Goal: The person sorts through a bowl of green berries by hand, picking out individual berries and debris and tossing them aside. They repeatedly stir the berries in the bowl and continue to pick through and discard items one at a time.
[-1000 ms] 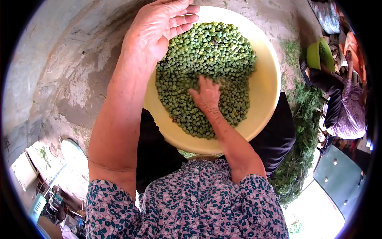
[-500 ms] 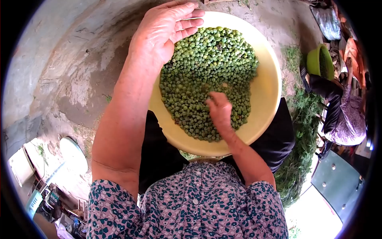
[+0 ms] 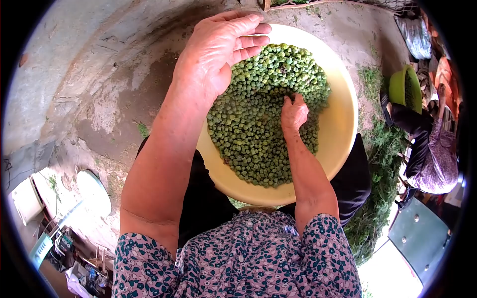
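Observation:
A wide yellow basin [image 3: 339,129] rests across my lap, heaped with small round green pods [image 3: 253,144]. My left hand [image 3: 226,49] is over the basin's far left rim, its fingers stretched out toward the right and slightly apart, with nothing seen in them. Among the pods, right of the middle, is my right hand [image 3: 294,113]; its thumb and fingers are curled together at the pods' surface. Whether a pod is pinched there I cannot tell. The pods look brighter at the far side and shaded nearer me.
Uprooted green plants [image 3: 380,164] lie in a heap along my right. Beyond them a seated person [image 3: 437,159] in a purple patterned top has a lime-green tub [image 3: 398,87] with pods. A white round lid-like object [image 3: 93,193] is at the left, near a wall [image 3: 64,64].
My right hand has moved away from me and slightly right across the pods. My left hand keeps its pose at the rim. The whole view has shifted a little.

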`<action>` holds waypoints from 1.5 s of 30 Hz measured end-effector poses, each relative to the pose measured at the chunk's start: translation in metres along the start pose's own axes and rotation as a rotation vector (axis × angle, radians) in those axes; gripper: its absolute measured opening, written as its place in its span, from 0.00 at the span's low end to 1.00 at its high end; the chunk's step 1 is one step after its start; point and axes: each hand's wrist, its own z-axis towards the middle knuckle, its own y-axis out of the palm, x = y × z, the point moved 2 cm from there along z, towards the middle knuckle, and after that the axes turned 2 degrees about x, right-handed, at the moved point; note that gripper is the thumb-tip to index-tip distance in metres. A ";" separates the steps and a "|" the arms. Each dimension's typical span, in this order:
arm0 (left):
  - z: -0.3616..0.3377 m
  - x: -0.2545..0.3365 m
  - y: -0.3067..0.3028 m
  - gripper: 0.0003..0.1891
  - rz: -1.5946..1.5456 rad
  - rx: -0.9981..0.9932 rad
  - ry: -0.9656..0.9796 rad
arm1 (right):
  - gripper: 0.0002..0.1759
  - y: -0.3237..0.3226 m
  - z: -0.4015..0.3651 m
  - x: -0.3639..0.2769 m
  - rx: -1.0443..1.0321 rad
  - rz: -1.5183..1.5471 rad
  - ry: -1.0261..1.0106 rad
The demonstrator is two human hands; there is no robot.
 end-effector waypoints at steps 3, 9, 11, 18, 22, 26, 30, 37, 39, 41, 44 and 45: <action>-0.001 0.000 0.002 0.13 -0.012 0.003 0.001 | 0.12 0.005 0.004 0.012 -0.004 -0.050 -0.081; -0.002 0.002 0.000 0.12 -0.020 0.022 -0.002 | 0.08 -0.027 -0.015 0.019 -0.306 0.635 0.141; -0.002 0.001 -0.001 0.12 -0.017 0.019 -0.005 | 0.09 -0.046 -0.020 0.020 -0.259 0.758 0.123; 0.003 0.000 -0.013 0.16 0.001 -0.038 -0.001 | 0.10 -0.179 0.027 0.048 0.316 0.150 -0.207; 0.003 0.000 -0.013 0.17 0.003 -0.053 -0.002 | 0.17 -0.195 0.035 0.050 0.500 -0.072 -0.314; 0.006 -0.004 -0.012 0.17 0.005 -0.044 -0.008 | 0.17 -0.120 0.017 0.040 -0.148 0.115 -0.195; 0.001 0.001 -0.003 0.18 0.062 0.016 -0.004 | 0.40 -0.029 0.000 0.073 -0.198 -0.228 -0.211; 0.007 -0.005 -0.008 0.18 0.084 -0.015 -0.012 | 0.41 -0.012 -0.098 0.000 -0.590 -0.444 -0.319; 0.007 -0.006 -0.010 0.18 0.066 -0.024 -0.013 | 0.36 -0.019 -0.122 -0.003 -0.642 -0.287 -0.529; 0.007 -0.004 -0.012 0.18 0.047 -0.025 -0.009 | 0.32 -0.040 -0.139 -0.007 -0.714 -0.236 -0.601; 0.003 0.000 -0.011 0.18 0.044 0.028 0.001 | 0.26 -0.048 -0.148 -0.009 -0.776 -0.140 -0.712; 0.002 0.002 -0.009 0.18 0.045 0.034 0.000 | 0.24 -0.048 -0.150 -0.010 -0.759 -0.097 -0.744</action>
